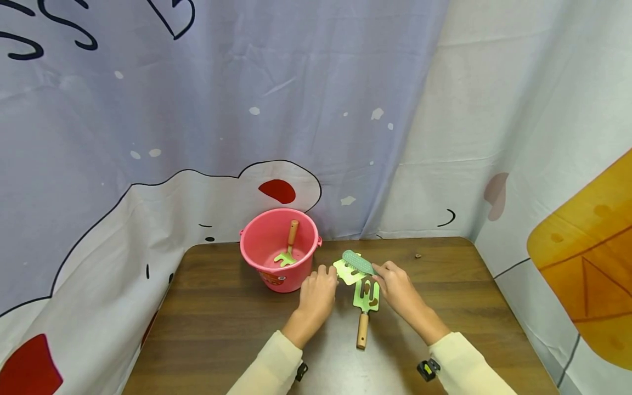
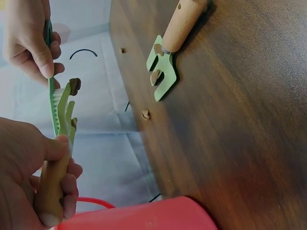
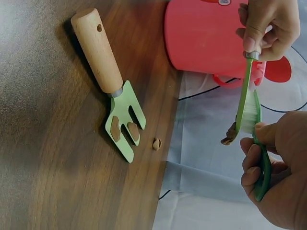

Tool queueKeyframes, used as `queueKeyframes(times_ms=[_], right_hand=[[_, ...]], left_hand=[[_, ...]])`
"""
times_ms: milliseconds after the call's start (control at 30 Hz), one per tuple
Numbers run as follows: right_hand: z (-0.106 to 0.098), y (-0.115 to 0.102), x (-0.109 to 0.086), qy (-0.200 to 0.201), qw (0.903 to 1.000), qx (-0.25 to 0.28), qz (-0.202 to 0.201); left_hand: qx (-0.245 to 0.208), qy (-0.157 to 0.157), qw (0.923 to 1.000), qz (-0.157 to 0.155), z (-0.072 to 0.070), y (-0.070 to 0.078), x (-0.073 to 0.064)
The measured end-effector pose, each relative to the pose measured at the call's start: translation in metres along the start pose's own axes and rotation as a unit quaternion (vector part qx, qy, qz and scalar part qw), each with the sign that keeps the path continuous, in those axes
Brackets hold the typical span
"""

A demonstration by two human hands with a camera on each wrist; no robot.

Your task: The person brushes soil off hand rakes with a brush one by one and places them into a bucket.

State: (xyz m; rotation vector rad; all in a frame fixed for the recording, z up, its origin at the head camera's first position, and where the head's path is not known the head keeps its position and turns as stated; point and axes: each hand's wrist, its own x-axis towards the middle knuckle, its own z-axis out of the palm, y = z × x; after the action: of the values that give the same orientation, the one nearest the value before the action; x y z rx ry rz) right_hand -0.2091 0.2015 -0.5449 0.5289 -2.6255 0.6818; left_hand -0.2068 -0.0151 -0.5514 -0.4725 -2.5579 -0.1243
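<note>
My left hand (image 1: 317, 293) grips the wooden handle (image 2: 53, 184) of a light green garden hand fork (image 3: 244, 91), raised over the table. Brown clumps (image 2: 75, 86) cling to its tines. In my right hand (image 1: 399, 291) is a green scrubbing brush (image 1: 357, 262), its white bristles (image 3: 249, 114) against the flat face of the fork head. Below lies a second green hand fork (image 1: 362, 329) on the table, its handle toward me and brown patches (image 3: 115, 128) on its tines.
A pink bucket (image 1: 296, 280) stands at the table's back left, with a small green fork (image 1: 293, 233) inside. Brown crumbs (image 2: 146, 114) lie on the wooden table (image 1: 222, 323). A printed curtain (image 1: 306, 109) hangs behind the table.
</note>
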Motion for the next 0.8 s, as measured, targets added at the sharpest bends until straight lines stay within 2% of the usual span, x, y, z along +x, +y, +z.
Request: queueKeyframes(times_ms=[300, 567, 800], right_hand=[[0.001, 0.003, 0.001, -0.004, 0.9998, -0.017, 0.011], [0.002, 0.011, 0.000, 0.012, 0.9995, -0.025, 0.011], [-0.004, 0.022, -0.001, 0.028, 0.9989, -0.030, 0.023]], left_hand=[[0.002, 0.002, 1.0000, -0.001, 0.002, 0.000, -0.002], [0.008, 0.010, 0.9999, 0.002, 0.003, 0.000, -0.004], [0.007, -0.001, 1.0000, -0.001, 0.001, 0.000, -0.006]])
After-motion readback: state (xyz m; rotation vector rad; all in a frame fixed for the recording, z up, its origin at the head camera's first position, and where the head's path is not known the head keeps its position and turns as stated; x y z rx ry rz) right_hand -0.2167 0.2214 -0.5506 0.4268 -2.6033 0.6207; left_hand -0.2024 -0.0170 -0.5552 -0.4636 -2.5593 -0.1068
